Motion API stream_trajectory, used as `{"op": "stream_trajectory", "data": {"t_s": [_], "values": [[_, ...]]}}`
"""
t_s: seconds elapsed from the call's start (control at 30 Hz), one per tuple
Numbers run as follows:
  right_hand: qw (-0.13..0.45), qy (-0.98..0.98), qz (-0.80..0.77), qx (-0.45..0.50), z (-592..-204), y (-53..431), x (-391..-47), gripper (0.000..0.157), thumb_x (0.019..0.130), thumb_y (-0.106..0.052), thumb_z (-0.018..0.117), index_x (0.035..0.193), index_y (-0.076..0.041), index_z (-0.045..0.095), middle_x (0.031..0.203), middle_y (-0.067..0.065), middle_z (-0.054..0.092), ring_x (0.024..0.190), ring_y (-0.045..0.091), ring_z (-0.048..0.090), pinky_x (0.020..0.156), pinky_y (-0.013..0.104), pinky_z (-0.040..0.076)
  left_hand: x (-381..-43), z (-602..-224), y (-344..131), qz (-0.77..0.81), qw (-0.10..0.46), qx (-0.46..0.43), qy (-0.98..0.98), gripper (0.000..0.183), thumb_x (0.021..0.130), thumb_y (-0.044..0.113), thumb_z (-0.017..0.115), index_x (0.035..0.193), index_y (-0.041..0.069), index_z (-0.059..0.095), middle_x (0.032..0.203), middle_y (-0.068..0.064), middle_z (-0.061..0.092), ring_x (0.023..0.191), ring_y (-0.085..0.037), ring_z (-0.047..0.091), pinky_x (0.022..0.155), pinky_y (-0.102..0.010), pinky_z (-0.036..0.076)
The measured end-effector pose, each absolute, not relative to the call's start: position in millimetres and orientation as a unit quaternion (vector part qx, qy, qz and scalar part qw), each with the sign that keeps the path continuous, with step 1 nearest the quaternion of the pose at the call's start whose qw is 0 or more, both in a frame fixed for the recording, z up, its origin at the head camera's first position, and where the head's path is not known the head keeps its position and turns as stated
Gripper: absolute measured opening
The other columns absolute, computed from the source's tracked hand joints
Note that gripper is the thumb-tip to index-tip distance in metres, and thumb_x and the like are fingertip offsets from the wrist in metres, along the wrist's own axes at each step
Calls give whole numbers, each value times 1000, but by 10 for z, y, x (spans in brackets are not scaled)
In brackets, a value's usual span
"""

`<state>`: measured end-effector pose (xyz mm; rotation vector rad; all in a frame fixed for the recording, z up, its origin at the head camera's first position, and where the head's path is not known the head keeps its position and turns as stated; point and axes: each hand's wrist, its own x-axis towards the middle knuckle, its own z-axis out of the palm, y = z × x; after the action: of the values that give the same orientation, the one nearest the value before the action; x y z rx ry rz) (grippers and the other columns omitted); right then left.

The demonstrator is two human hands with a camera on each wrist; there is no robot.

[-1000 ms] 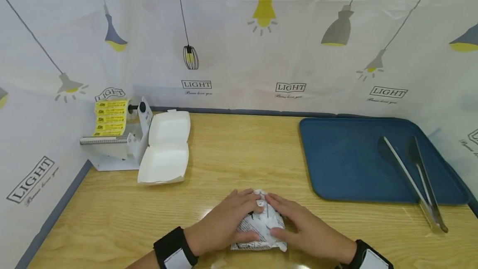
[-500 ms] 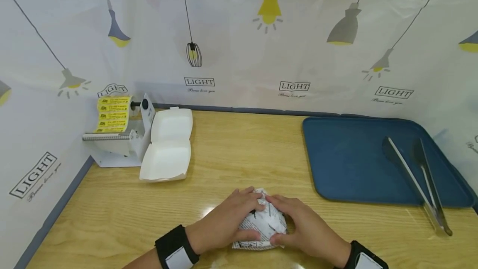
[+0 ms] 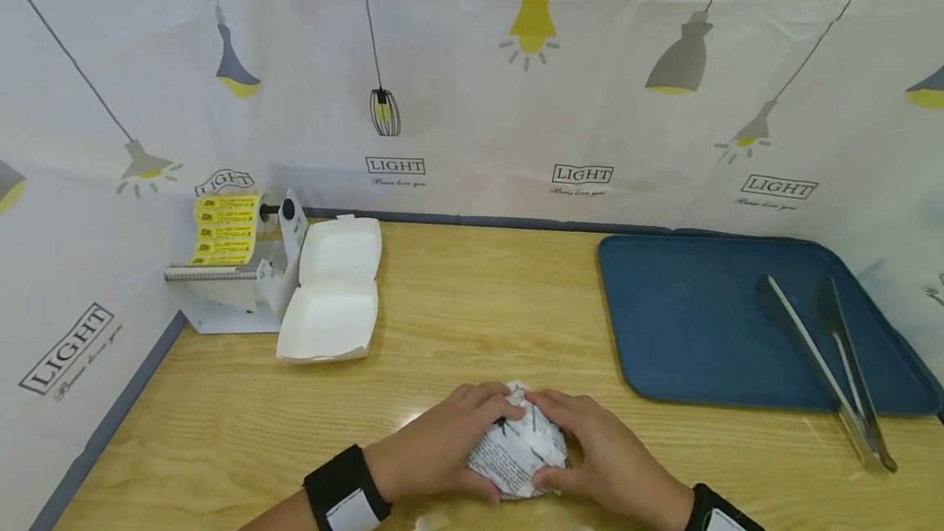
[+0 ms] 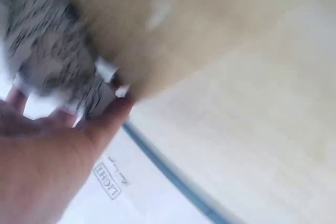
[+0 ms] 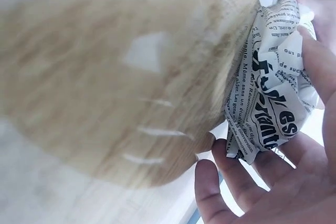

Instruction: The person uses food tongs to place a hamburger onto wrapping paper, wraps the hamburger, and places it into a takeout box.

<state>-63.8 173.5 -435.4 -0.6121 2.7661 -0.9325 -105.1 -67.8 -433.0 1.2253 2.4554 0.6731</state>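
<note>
The printed-paper parcel (image 3: 515, 459) lay between the left grip (image 3: 447, 442) and the right grip (image 3: 603, 455), the 2 curled round opposite sides, neither nearer.

To your right: blue tray (image 3: 686, 318), metal tongs (image 3: 855, 416) across its near edge. Left: open white box (image 3: 332, 314) beside white stand (image 3: 276, 293); yellow roll (image 3: 227, 228), probably labels.

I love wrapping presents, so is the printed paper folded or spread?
Folded: the printed paper makes a compact bundle, held between left hand and right hand.
</note>
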Motion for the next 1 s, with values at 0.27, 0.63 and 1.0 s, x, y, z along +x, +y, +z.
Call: {"op": "stream_trajectory", "data": {"t_s": [0.27,0.63,1.0], "values": [[87,925,-309,-202,-4359,1721,-623,89,73,-63,68,145,-15,49,143,13,57,124,29,54,98,58,49,-1025,-4374,-689,224,146,430,862,82,76,51,73,145,24,38,155,-8,38,142,-27,34,113,-51,42],[83,927,-307,-197,-4376,1764,-596,89,73,-63,68,145,-16,48,144,14,56,124,32,54,96,60,50,-1019,-4162,-769,279,155,394,862,90,74,63,68,151,30,33,162,-13,26,144,-33,29,110,-60,41],[111,922,-315,-194,-4347,1756,-603,91,72,-65,66,148,-19,44,148,12,53,131,33,49,99,64,46,-1285,-3893,-1279,409,-24,253,876,25,92,24,65,112,11,60,91,-3,62,72,-6,57,59,-24,55]]}}
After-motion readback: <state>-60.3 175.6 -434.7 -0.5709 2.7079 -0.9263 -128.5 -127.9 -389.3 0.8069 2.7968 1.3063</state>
